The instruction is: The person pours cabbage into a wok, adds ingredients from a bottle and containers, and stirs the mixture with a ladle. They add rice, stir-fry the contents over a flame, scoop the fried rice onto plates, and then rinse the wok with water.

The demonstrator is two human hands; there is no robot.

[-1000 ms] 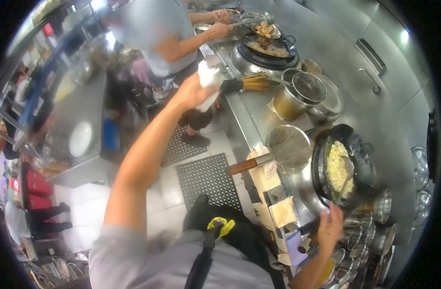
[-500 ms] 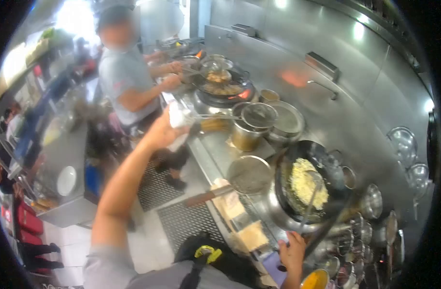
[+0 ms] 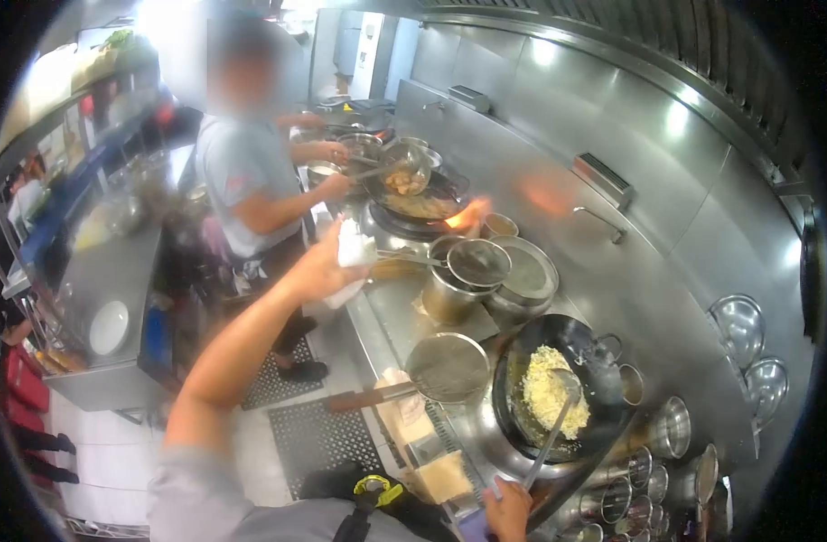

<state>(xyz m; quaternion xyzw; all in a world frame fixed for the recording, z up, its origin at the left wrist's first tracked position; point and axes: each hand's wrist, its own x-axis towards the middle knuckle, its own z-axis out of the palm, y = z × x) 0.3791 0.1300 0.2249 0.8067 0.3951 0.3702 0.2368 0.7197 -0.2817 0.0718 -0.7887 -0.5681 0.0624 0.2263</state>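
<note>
My right hand (image 3: pixel 507 511) grips the handle of a long metal ladle (image 3: pixel 549 443). Its bowl rests in yellow-white chopped food (image 3: pixel 551 388) inside a large dark wok (image 3: pixel 598 384) on the near burner. Out in front at the left, my left hand (image 3: pixel 316 269) is closed on a white cloth-like bundle (image 3: pixel 355 246). Just beyond that hand, a wire strainer (image 3: pixel 479 262) lies across a metal pot (image 3: pixel 449 304), its handle reaching back toward the bundle. A second round strainer (image 3: pixel 448 368) with a wooden handle sits left of the wok.
A co-worker (image 3: pixel 260 172) holds a strainer over a far wok (image 3: pixel 422 208), with flame (image 3: pixel 467 215) beside it. Metal containers (image 3: pixel 612 497) crowd the right side. A white plate (image 3: pixel 109 327) lies on the left counter (image 3: pixel 115 262); a perforated mat (image 3: pixel 327 443) covers the floor.
My view has shifted, so the near wok and my right hand appear lower and further left. The co-worker's strainer has tilted up, and flame flares larger at the far wok.
</note>
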